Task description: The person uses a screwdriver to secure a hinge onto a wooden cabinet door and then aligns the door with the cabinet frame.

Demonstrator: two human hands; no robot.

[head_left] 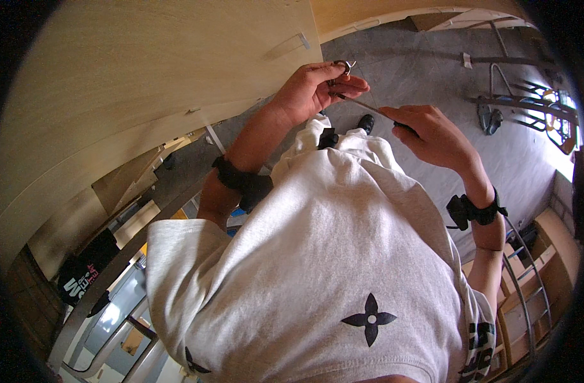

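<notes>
My left hand (pixel 314 89) is raised in front of me, palm partly turned up. Its thumb and fingers close on a small shiny metal fitting (pixel 347 66), whose exact kind is too small to make out. In my right hand (pixel 432 135) is a screwdriver (pixel 367 105) with a dark handle, mostly covered by the fingers. Its thin shaft points left, and the tip end reaches the fingers of my left hand. Whether the tip touches the fitting cannot be told. Both hands are above the floor, close to a large wooden panel (pixel 158 70).
The panel has a small metal handle (pixel 303 41). Grey floor (pixel 426 76) lies below, with a pair of dark sandals (pixel 490 120) near metal frames (pixel 528 105) at the right. A metal ladder (pixel 528 293) stands lower right. Black printed cloth (pixel 88 271) is at lower left.
</notes>
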